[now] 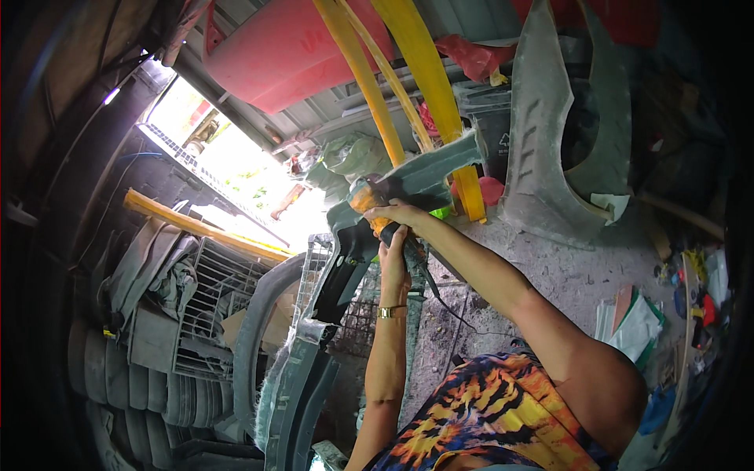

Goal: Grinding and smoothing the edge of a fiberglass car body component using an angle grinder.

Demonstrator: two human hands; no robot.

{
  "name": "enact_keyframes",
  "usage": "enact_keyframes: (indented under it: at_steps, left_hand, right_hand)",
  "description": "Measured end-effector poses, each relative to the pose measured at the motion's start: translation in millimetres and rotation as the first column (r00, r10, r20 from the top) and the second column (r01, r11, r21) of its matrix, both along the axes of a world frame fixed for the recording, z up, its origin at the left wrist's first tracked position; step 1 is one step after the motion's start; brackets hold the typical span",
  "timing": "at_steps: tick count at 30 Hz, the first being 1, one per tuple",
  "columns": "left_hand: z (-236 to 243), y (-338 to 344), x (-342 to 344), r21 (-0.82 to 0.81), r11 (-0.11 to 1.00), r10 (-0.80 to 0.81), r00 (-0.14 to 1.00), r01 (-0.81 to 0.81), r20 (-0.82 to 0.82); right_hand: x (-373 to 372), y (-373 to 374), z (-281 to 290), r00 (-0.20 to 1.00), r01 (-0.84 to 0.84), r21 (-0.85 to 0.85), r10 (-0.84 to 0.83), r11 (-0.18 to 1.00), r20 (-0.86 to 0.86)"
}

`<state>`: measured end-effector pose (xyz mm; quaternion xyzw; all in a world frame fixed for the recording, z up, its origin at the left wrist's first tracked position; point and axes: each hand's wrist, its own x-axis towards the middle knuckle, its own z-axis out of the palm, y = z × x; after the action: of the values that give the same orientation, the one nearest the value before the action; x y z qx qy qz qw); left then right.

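Both my hands are closed around an orange-yellow power tool with a black handle [364,198], which looks like an angle grinder. My right hand [402,213] grips its upper side. Just below, my left hand [394,255], with a watch at the wrist, holds the rear of the body. The tool's head is against or very close to a long grey-green moulded panel [428,166], which looks like a fibreglass bumper with ragged, fibrous edges. My hands hide the exact contact. The panel bends and runs down the left of my arms toward the lower edge.
Yellow posts [428,67] rise behind the panel. A grey fender-like panel [538,133] stands at right, with a large red panel [294,51] above. A wire rack [212,306] and stacked grey parts [149,385] are at left. A dark cord [454,312] trails across the dusty floor.
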<state>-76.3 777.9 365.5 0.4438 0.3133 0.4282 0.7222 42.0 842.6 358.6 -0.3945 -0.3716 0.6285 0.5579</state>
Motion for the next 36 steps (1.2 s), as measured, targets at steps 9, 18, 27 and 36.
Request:
enact_keyframes:
  at_steps: [9,18,27,36]
  left_hand:
    - [0,-5,8,0.014,0.999,0.03,1.0,-0.03,-0.006]
    - [-4,-7,13,-0.023,0.999,0.043,0.999,-0.042,0.018]
    - [4,-16,19,0.02,0.999,0.027,1.0,-0.026,-0.016]
    - [2,-19,23,0.013,0.999,0.034,0.999,-0.034,0.021]
  right_hand:
    - [5,-5,3,0.997,0.058,-0.011,-0.058,0.998,0.055]
    - [10,-13,6,0.999,0.018,0.012,-0.018,1.0,0.038]
    - [15,-21,12,0.999,0.022,0.045,-0.024,0.999,0.046]
    - [17,-30,17,0.993,0.091,0.014,-0.092,0.996,0.075]
